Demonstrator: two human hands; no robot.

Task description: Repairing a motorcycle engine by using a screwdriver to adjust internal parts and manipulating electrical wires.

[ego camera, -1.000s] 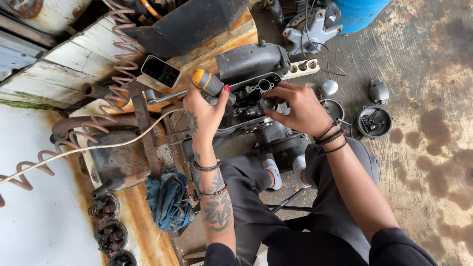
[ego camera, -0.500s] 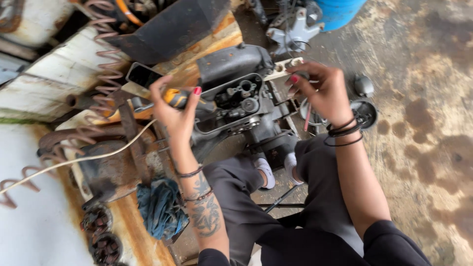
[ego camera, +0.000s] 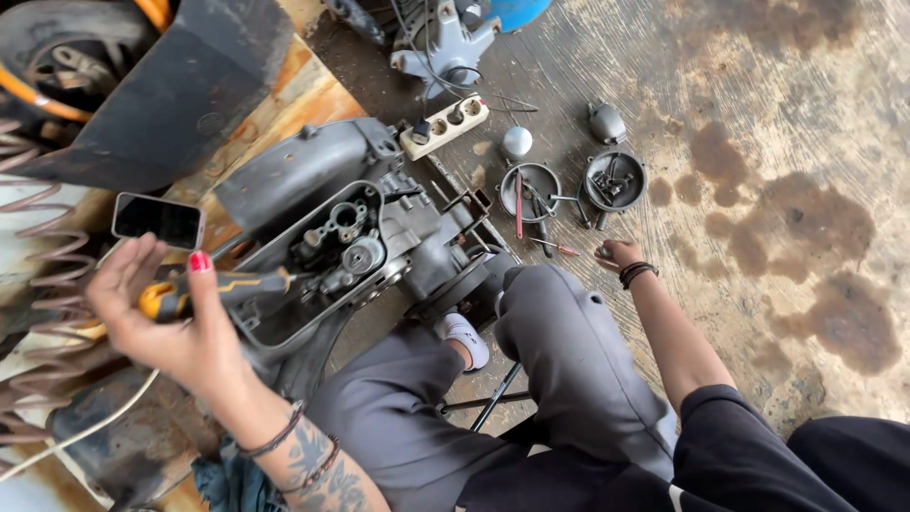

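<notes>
My left hand [ego camera: 166, 318] grips a yellow and black screwdriver [ego camera: 213, 289], its shaft pointing right into the opened grey engine case [ego camera: 351, 237] in front of me. My right hand [ego camera: 614, 254] is down on the stained concrete floor to the right of my knee, fingers curled beside a small red-handled tool [ego camera: 559, 248]; whether it holds anything is unclear. Two round metal dishes [ego camera: 531, 185] [ego camera: 614, 180] with small parts and tools lie just beyond that hand.
A phone [ego camera: 158, 220] lies on the wooden board behind my left hand. A white power strip [ego camera: 444, 126] sits past the engine. A coiled hose [ego camera: 38, 275] runs along the left. A black metal panel [ego camera: 180, 85] leans at the top left.
My right hand left the engine and dropped to the floor at the right. My left hand with the screwdriver shifted left and lower. The view swung right, showing the dishes.
</notes>
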